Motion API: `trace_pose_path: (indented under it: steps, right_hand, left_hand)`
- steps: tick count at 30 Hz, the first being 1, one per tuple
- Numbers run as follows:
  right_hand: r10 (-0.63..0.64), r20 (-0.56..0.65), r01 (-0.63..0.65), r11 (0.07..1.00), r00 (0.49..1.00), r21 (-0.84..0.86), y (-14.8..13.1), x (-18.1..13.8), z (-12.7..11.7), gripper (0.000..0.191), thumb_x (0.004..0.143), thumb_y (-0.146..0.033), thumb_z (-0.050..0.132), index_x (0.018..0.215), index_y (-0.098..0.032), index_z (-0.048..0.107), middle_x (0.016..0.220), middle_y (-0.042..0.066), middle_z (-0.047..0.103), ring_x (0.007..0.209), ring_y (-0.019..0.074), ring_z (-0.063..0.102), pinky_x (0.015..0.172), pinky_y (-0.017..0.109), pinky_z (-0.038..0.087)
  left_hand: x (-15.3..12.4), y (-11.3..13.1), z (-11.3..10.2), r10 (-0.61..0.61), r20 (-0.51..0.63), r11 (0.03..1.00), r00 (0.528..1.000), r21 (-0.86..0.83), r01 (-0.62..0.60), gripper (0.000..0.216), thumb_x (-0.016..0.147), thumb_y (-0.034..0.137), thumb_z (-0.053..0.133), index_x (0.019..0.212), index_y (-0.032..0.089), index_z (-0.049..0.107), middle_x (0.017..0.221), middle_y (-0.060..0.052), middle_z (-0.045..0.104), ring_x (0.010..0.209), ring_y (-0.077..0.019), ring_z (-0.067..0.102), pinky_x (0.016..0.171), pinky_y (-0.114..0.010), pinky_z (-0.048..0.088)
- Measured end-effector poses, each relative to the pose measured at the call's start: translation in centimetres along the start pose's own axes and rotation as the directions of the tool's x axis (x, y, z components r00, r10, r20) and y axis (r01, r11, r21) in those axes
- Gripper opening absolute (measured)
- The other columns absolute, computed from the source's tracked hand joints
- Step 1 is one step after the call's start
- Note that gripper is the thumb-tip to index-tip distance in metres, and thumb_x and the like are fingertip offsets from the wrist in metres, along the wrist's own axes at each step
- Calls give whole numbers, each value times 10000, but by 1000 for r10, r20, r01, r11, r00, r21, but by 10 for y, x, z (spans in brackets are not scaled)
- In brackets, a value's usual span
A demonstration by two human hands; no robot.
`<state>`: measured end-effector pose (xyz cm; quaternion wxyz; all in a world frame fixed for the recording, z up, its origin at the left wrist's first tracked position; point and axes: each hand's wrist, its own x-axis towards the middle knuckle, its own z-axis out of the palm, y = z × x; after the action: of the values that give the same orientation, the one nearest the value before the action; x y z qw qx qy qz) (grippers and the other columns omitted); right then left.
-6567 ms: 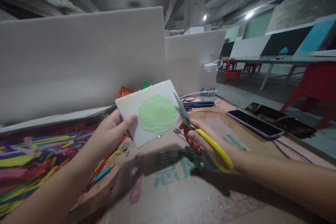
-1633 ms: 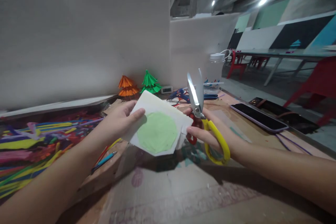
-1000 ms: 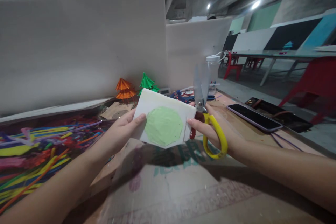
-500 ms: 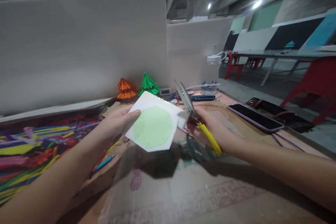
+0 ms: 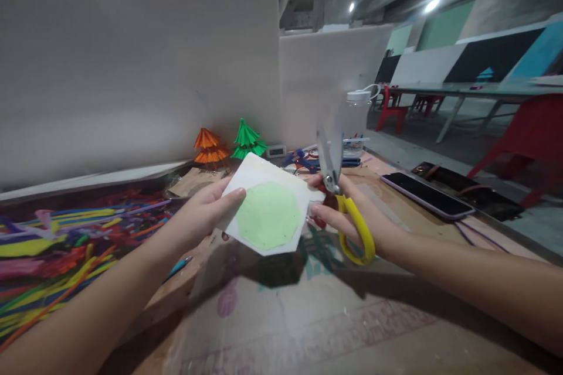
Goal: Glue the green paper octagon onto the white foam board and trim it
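Note:
A white sheet (image 5: 269, 169), possibly foam, is gripped at its left edge by my left hand (image 5: 214, 206), thumb on top. A pale green many-sided piece (image 5: 269, 215) lies on its face. The sheet's lower edges are cut at angles, and a small tab sticks out at its right. Yellow-handled scissors (image 5: 358, 228) hang in my right hand (image 5: 367, 214), blades pointing up and away from me, blurred by motion. My right fingertips are at the white tab. Whether they pinch it is unclear.
Pipe cleaners (image 5: 57, 246) in many colours are heaped at left. Behind the sheet stand orange (image 5: 210, 146) and green (image 5: 247, 142) small trees, a glue gun (image 5: 299, 158) and a clear bottle (image 5: 355, 123). A phone (image 5: 426, 196) lies at right. Cardboard (image 5: 308, 328) covers the tabletop.
The sheet has shifted slightly right in my left hand. The scissors have swung upright and to the right, and my right fingers have come to the sheet's tab.

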<state>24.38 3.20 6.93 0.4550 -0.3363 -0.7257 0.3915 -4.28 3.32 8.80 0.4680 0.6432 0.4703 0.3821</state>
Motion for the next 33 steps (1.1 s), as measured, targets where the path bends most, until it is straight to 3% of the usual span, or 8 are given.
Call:
trace_pose_path:
  steps: [7, 10, 16, 19, 23, 26, 30, 33]
  right_hand:
    - [-30, 191, 53, 992, 981, -115, -5, -7, 2, 200, 893, -304, 644, 1066, -242, 565, 910, 17, 655, 777, 172, 592, 675, 294, 502]
    - [-108, 228, 155, 967, 968, -201, -8, -7, 0, 169, 918, -250, 609, 1082, -228, 581, 970, 35, 671, 839, 176, 611, 732, 301, 505]
    - [-279, 374, 444, 749, 885, -491, -1, -7, -5, 266, 861, -136, 620, 1119, -201, 599, 1022, 78, 674, 933, 211, 611, 780, 319, 490]
    - [-222, 333, 382, 732, 917, -563, -5, -1, -10, 294, 867, -130, 596, 1149, -210, 623, 1058, 76, 698, 942, 208, 638, 767, 305, 495]
    - [-26, 186, 148, 717, 982, -681, -17, 16, -23, 337, 888, -199, 616, 1220, -235, 658, 1067, 72, 746, 883, 213, 682, 704, 302, 506]
    - [142, 222, 72, 668, 965, -741, -21, 30, -33, 306, 869, -288, 669, 1167, -223, 694, 1010, 75, 763, 857, 238, 698, 654, 309, 507]
    - [226, 365, 128, 670, 903, -731, -16, 36, -39, 338, 883, -444, 684, 1147, -238, 733, 1033, 75, 770, 899, 254, 700, 698, 319, 523]
    - [226, 295, 53, 704, 928, -708, -3, 41, -48, 476, 905, -500, 643, 1295, -229, 673, 1085, 93, 764, 892, 249, 698, 703, 319, 524]
  left_hand:
    - [-7, 15, -13, -77, 21, 996, 997, 53, 76, 595, 830, 574, 748, 1277, 187, 684, 837, -94, 765, 695, -247, 731, 539, -275, 546]
    - [-5, 14, -18, -108, 66, 993, 992, 64, 103, 618, 801, 585, 770, 1271, 190, 695, 822, -94, 766, 698, -263, 738, 540, -290, 551]
    - [-8, 22, -18, -134, 93, 988, 987, 96, 125, 610, 795, 585, 795, 1263, 208, 693, 976, -84, 785, 766, -234, 738, 601, -258, 548]
    - [-9, 26, -34, -146, 48, 985, 988, 98, 140, 600, 804, 548, 797, 1271, 186, 692, 1015, -96, 792, 774, -223, 737, 603, -245, 548]
    - [-4, 23, -73, -150, -141, 986, 979, 48, 158, 549, 800, 484, 783, 1255, 185, 713, 936, -84, 802, 679, -198, 716, 563, -260, 557]
    - [1, 19, -87, -123, -241, 987, 963, 68, 143, 479, 798, 487, 768, 1189, 212, 741, 838, -47, 788, 611, -175, 687, 506, -240, 527]
    - [3, 15, -84, -128, -210, 988, 969, 63, 144, 536, 798, 532, 773, 1232, 223, 716, 855, -40, 785, 617, -166, 689, 509, -231, 538]
    - [3, 14, -83, -132, -171, 989, 976, 42, 141, 596, 792, 529, 791, 1268, 185, 685, 836, -49, 777, 575, -152, 667, 480, -213, 518]
